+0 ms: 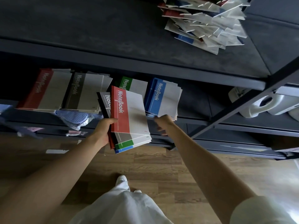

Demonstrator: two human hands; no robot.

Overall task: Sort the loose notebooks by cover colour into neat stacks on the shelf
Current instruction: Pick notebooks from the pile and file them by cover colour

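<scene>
My left hand (103, 130) grips a fanned bundle of notebooks (129, 115) in front of the shelf, a red one on top, with grey, green and blue covers showing beneath. My right hand (163, 121) is at the front edge of the blue stack (163, 97), fingers curled at its lower corner. On the same shelf lie a red stack (45, 89), a grey stack (87, 92) and a green stack (132, 84) partly hidden behind the held bundle. A loose heap of mixed notebooks (205, 21) lies on the top shelf.
The dark metal shelf unit (145, 65) has a diagonal brace (239, 107) at the right. White plastic jugs (265, 104) stand right of the blue stack. Bagged items (76, 118) lie on a lower shelf at left. Wooden floor (153, 167) lies below.
</scene>
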